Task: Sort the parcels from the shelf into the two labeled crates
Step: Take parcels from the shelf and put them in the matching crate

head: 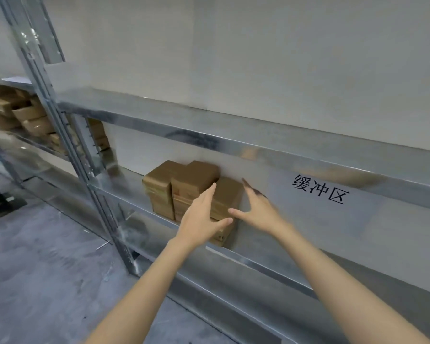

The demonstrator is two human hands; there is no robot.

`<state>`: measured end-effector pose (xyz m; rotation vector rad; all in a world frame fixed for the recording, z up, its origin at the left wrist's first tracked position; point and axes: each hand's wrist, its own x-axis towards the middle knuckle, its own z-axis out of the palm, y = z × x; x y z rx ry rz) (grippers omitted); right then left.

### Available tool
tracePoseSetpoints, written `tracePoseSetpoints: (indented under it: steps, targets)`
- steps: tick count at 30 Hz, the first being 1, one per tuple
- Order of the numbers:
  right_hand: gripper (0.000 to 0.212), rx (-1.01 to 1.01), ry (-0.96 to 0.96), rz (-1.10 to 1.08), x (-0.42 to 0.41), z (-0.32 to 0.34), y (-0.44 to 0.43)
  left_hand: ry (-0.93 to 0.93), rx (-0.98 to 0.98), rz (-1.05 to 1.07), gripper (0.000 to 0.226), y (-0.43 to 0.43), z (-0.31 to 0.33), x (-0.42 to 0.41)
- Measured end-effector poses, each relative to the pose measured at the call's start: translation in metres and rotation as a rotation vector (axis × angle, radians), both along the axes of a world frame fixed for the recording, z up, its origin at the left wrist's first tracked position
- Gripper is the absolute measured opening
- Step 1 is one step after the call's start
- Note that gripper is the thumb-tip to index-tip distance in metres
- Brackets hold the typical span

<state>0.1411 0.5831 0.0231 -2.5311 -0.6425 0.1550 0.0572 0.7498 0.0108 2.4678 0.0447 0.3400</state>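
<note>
On the metal shelf [271, 270], brown parcels [184, 184], nearest parcel [226, 194] between left hand [199, 217] and right hand [258, 209], both spread open.

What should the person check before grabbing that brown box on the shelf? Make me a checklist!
1. Left hand and right hand open: ok.
2. Hands on either side of the front parcel: ok.
3. Front parcel gripped: not ok, no fingers curled round it.
4. Its label readable: cannot tell, blurred.
5. Crates in sight: not ok, none in view.
6. Other parcels upright on the shelf: ok.
</note>
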Motion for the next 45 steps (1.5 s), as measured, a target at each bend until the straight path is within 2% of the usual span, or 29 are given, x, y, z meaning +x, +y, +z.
tracePoseSetpoints:
  steps: [9,17,25,33,38,45]
  targets:
    - [0.109,-0.063,0.180,-0.195,0.043,-0.045,0.045,0.092,-0.084,-0.185,0.106,0.045,-0.047,0.072]
    - [0.110,0.024,0.279,-0.247,0.068,-0.069,0.071,0.040,-0.102,-0.280,0.107,0.059,-0.067,0.102]
    - [0.105,0.077,0.284,-0.274,0.072,-0.085,0.061,0.071,-0.171,-0.320,0.110,0.063,-0.080,0.118]
    - [0.104,0.101,0.289,-0.260,0.068,-0.089,0.049,0.164,-0.417,-0.368,0.107,0.063,-0.087,0.136]
    - [0.101,0.131,0.273,-0.261,0.067,-0.093,0.055,0.248,-0.419,-0.335,0.111,0.068,-0.093,0.140]
    - [0.102,0.198,0.213,-0.268,0.056,-0.083,0.052,0.200,-0.392,-0.345,0.108,0.064,-0.083,0.135]
